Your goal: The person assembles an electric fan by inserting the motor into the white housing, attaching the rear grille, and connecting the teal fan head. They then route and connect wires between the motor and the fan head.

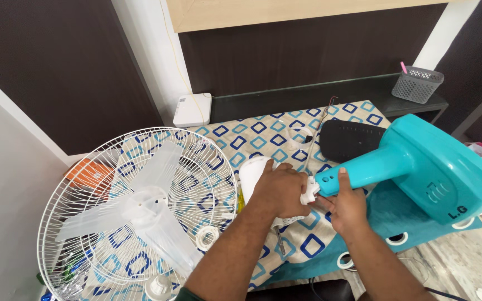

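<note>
The left hand (279,192) is clamped over a white motor part (255,174) and the small white joint piece (309,192) at the tip of the teal fan stand (414,167), fingers curled shut around it. The right hand (346,207) cradles the teal neck from below, thumb laid along its top and fingers pressed together under it; both grips are closed on the same joint, at the middle of the view.

To my eye the joint wants steadying: the right hand should keep the neck from rolling while the left works the white piece square to it, without twisting sideways.

The stand's long axis runs from about 9 o'clock at the narrow neck to 3 o'clock at the broad base, tilted slightly up toward 2; the neck points at the left hand. It lies over a teal cloth (389,214) on the patterned worktop (263,131).

At 8 o'clock the white wire fan guard (73,200) lies flat with the clear blade (146,209) in it. A screwdriver (280,241) lies just below the left wrist. At 12 o'clock sits a dark curved cover (352,139); further off, a white box (192,110) at 11 and a grey mesh basket (418,85) at 1
</note>
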